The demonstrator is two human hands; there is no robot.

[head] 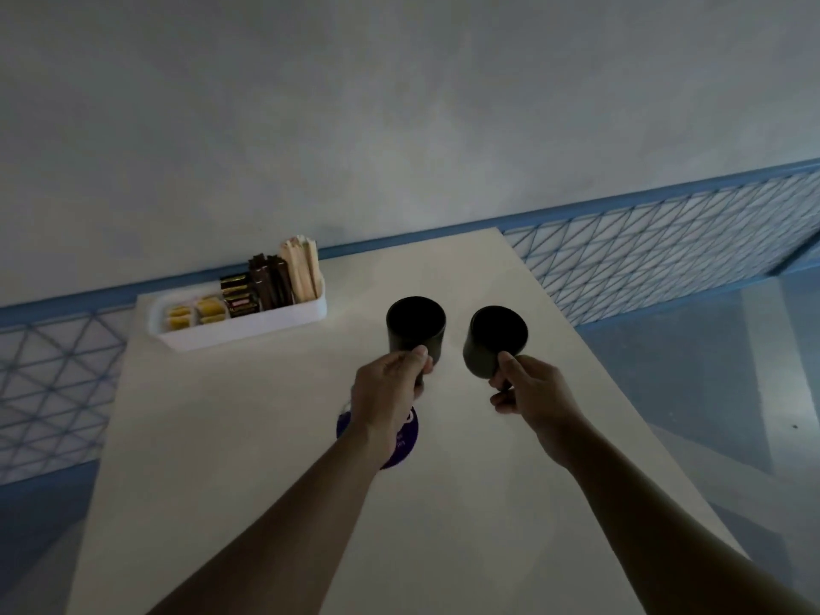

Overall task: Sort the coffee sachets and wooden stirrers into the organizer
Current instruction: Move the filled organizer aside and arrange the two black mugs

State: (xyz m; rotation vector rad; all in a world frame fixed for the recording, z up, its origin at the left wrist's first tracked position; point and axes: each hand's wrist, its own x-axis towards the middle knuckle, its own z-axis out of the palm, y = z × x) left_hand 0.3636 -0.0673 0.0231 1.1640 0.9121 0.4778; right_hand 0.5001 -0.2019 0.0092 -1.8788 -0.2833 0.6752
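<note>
Head view, looking down at my two arms stretched out over a pale surface [266, 459]. My left hand [390, 386] is curled round the lower side of a dark cup [415, 324], thumb up against its wall, and that cup sits upright with its mouth facing up. My right hand [528, 388] is gripping a second dark cup [494, 337] low on its near side, and this one is tipped a bit to the right. The two cups are just beside each other but not touching. It's too dim to tell whether either one is resting on the surface or lifted off it.

The white organizer [248, 330] is off to the left at the far edge of the surface, well apart from both hands. The wooden stirrers [301, 270] stand upright in its right end. The dark brown coffee sachets [268, 281] stand right next to them. Left of those are some black and gold sachets [239, 297], and the left end holds small yellow packets [195, 312].

There's a round purple sticker [406, 437] on the surface, partly hidden under my left wrist. Blue mesh panels [665, 241] run along behind the surface, below a plain grey wall.
</note>
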